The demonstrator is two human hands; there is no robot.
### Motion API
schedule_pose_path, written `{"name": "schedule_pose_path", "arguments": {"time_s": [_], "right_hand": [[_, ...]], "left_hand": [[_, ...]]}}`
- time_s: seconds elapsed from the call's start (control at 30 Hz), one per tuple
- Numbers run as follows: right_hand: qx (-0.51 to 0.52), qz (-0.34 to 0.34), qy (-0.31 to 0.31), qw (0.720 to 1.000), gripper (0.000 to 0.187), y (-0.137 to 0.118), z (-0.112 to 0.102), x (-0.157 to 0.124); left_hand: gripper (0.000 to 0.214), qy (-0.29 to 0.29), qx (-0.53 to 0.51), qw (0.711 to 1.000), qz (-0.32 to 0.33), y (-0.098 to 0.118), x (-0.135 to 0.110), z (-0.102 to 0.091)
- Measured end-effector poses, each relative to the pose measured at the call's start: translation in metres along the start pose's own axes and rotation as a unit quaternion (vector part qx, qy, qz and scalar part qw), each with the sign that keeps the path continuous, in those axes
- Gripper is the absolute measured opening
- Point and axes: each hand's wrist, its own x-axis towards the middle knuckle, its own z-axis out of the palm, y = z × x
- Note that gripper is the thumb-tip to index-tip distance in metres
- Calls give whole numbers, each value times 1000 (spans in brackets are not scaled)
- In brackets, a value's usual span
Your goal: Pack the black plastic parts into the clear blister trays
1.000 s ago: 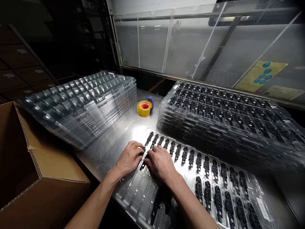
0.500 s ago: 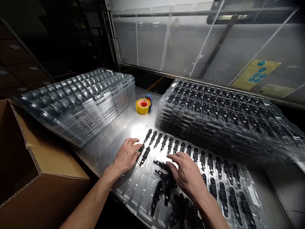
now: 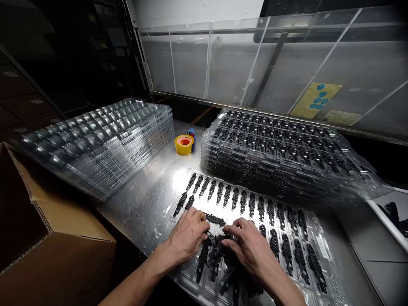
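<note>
The left hand [image 3: 188, 231] has been moved nearer and to the right, away from the far left corner slots of the clear tray [image 3: 189, 276]. Two black parts [image 3: 180, 204] are now left lying there, at the left end of the second row, and no fingers are laid on them. The right hand [image 3: 250, 240] has been brought in closer to the left one, and both are now held over the loose heap [image 3: 215, 255] of black parts. So those two slots seem to be done with, and the heap seems to be what is being worked on. A dark part is met by the left fingertips, but whether it is pinched cannot be told. A gap is seen between the right thumb and pointing finger, with dark parts by it; whether one is held cannot be told either. One crosswise part [image 3: 214, 219] is seen just past the fingertips. The tray's far edge is bounded closely by the right stack [image 3: 280, 165]. More room is given on the left, where shiny metal table [image 3: 143, 204] is seen between the tray and the left stack [image 3: 140, 138]. The near left side is closed in by the cardboard box [image 3: 60, 204].
</note>
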Motion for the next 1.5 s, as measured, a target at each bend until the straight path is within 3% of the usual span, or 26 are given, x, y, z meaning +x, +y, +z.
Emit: {"name": "schedule_pose_path", "arguments": {"time_s": [0.27,0.4,0.5,0.63,0.7,0.8,0.9,0.97,1.1,1.2,1.37,1.5], "right_hand": [[23,-11,-41,999,12,3,-7,-3],[25,-10,-83,996,13,2,-20,-3],[35,-3,-110,993,14,2,-28,-2],[7,13,-111,994,6,-4,-31,7],[3,7,-74,997,20,-13,-28,17],[60,-49,-13,997,40,-31,-22,36],[149,-93,-22,984,34,-42,-18,48],[208,-59,-41,976,26,-40,-19,47],[222,65,-53,972,39,-26,-20,34],[127,87,-66,986,38,-19,-16,27],[-97,51,10,994,27,-27,-1,36],[-141,16,5,990,20,-35,7,49]], "left_hand": [[13,43,-50,997,-30,-3,-20,-8],[14,150,-72,984,-66,-16,-32,-20],[14,238,-49,968,-67,-20,-32,-19],[15,254,-65,965,-26,-17,-29,-12],[15,249,-90,964,10,-14,-29,-10],[16,275,-110,953,71,-11,-33,-9],[19,309,-94,943,85,-9,-35,-7],[17,325,-73,942,46,-9,-35,-6],[14,351,-49,934,-42,-12,-33,-3],[15,344,14,938,-51,-18,-29,4],[22,270,109,955,-54,-21,-22,18],[18,182,113,974,-68,-16,-19,9]]}}
